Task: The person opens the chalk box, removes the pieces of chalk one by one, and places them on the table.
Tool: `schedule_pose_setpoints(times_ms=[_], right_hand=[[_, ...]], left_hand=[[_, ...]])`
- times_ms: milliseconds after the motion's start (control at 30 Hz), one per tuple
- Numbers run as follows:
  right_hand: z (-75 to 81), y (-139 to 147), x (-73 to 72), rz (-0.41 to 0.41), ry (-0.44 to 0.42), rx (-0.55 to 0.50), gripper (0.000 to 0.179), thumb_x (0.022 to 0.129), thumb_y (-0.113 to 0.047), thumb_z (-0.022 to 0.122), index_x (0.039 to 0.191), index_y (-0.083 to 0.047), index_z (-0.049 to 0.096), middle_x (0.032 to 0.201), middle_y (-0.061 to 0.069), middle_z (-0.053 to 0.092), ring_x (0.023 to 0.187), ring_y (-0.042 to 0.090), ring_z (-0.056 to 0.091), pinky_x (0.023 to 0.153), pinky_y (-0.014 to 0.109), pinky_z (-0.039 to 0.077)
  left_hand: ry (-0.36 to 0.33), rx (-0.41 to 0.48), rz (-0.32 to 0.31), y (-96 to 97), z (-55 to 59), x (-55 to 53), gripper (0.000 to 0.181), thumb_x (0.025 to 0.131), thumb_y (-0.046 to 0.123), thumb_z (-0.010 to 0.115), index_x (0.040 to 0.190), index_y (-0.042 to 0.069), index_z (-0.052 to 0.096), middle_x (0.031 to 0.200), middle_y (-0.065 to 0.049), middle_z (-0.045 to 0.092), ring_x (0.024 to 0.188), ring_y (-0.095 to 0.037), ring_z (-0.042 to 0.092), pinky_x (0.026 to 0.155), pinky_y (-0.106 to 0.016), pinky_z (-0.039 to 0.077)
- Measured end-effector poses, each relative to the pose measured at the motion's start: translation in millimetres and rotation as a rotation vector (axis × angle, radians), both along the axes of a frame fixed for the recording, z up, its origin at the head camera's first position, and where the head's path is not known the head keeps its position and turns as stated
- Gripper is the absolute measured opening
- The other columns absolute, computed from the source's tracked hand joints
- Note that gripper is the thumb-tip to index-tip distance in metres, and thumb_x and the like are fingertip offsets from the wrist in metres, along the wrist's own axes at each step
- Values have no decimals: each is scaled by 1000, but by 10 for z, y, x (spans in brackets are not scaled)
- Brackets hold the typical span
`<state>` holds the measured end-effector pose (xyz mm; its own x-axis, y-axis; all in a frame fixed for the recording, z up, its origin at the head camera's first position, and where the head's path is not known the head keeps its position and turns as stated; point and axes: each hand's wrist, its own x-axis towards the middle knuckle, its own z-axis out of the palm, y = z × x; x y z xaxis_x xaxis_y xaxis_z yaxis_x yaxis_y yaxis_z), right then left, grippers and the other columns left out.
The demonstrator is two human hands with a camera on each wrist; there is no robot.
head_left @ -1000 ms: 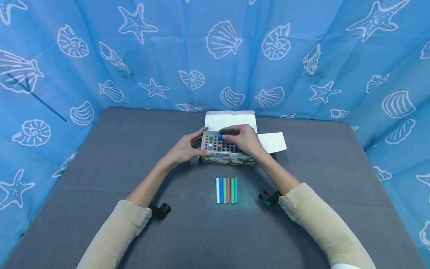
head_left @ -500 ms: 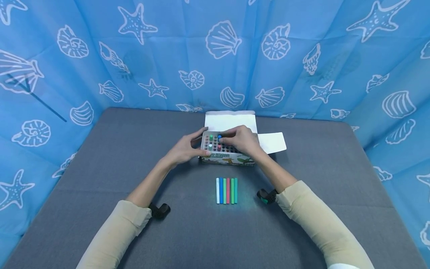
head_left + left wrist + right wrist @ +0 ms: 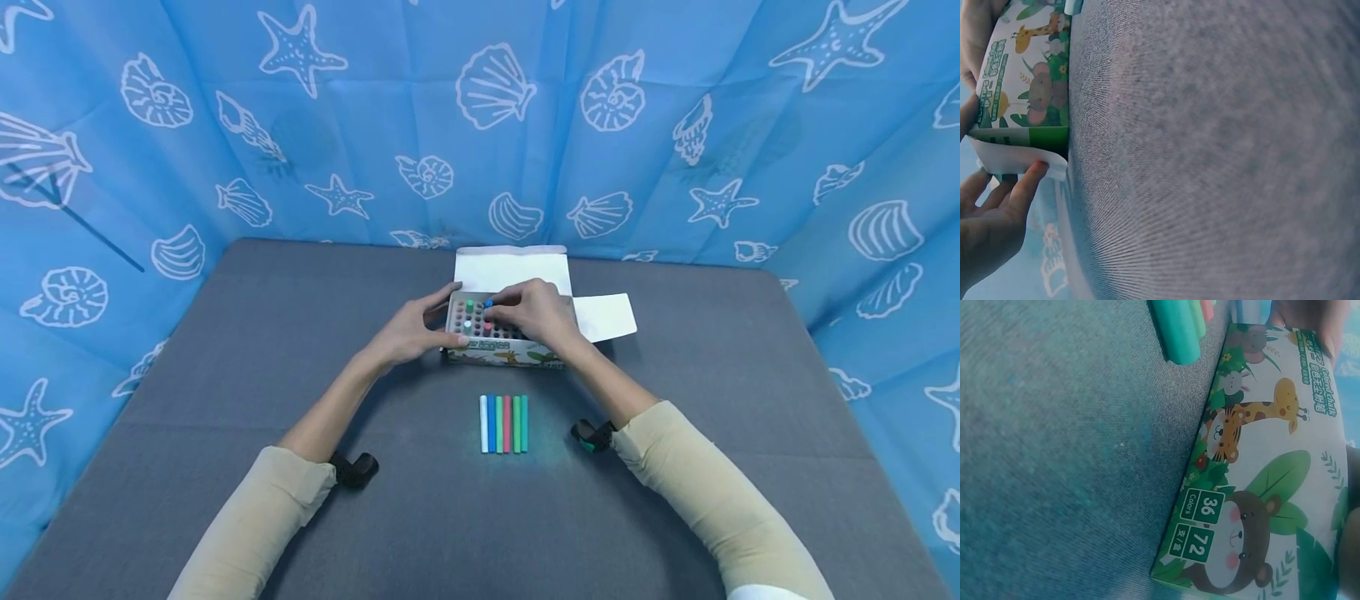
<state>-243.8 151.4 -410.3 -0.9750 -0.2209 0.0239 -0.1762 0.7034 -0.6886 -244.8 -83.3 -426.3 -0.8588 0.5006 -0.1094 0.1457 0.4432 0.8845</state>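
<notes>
An open chalk box (image 3: 506, 354) with animal pictures stands near the back of the table. Its grey holed tray (image 3: 459, 314) holds a green chalk (image 3: 470, 306), a white chalk (image 3: 468, 327) and a red chalk (image 3: 487, 328), all upright. My left hand (image 3: 411, 336) grips the box's left end, thumb at the front, fingers along the side flap (image 3: 1010, 156). Above the tray, my right hand (image 3: 542, 315) pinches the top of a blue chalk (image 3: 489, 303) between thumb and fingers. That hand hides the tray's right part.
Several chalk sticks (image 3: 505, 425) in white, blue, greens and red lie side by side in front of the box. The white lid (image 3: 513, 268) is folded back, and a side flap (image 3: 604, 317) sticks out right. A blue shell-patterned curtain (image 3: 427, 100) stands behind the table (image 3: 300, 275).
My right hand has shifted slightly left, and its thumb has come over the blue chalk. My left hand keeps its grip on the box. The whole head view has moved a little.
</notes>
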Motion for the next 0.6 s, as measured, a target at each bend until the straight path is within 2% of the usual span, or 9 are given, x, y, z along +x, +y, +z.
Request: schedule_pose_setpoints(times_ms=[167,300,600], right_hand=[[-9,20,7,4,26,-12,24,93,-29,72,108,-11,77,92,4,75,71,13,67,62,30,51],[-6,26,20,1,8,-84,21,96,-28,69,108,-12,75,91,4,75,74,12,71,67,32,57],[19,12,42,-1,26,-176,19,99,-27,64,111,-12,69,94,10,75,76,16,73,68,29,60]], left_hand=[[-14,25,-1,5,-5,-6,91,87,26,80,159,24,24,160,-12,30,145,-31,31,112,-46,37],[-17,28,-1,8,-7,-14,92,86,25,80,159,23,24,159,-12,32,145,-30,31,112,-46,37],[-18,37,-4,8,10,-2,92,86,24,81,159,23,25,157,-16,35,145,-33,32,110,-49,39]])
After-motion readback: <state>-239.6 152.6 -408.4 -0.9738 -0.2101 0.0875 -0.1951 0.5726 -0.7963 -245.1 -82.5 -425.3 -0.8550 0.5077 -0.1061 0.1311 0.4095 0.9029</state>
